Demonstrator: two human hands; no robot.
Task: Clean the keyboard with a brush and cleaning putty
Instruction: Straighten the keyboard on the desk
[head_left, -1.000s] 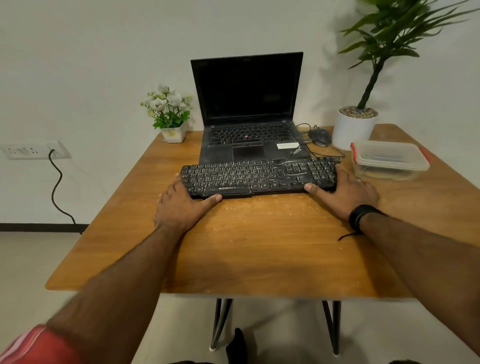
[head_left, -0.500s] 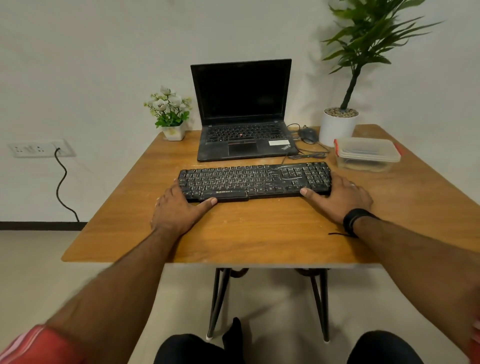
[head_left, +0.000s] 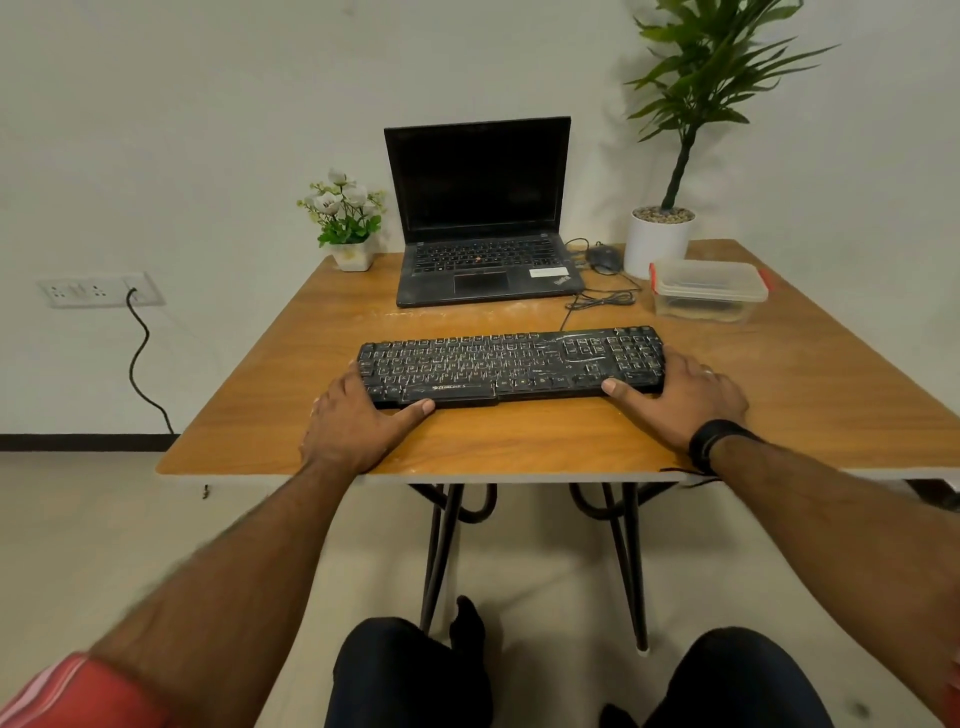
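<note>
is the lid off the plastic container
No, the clear lid with red clips sits closed on the plastic container at the table's far right.

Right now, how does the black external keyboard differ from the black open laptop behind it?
The black external keyboard lies flat near the table's front edge, gripped by both hands; the black open laptop sits farther back, untouched, screen upright and dark. The keyboard is wider and has a number pad. Both look dusty.

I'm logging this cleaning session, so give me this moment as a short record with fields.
keyboard: black keyboard, flat on wooden table, dusty
left hand: grips keyboard's left end
right hand: grips keyboard's right end
behind: open laptop, screen dark
container: lidded plastic box, far right
brush, putty: not seen
</note>
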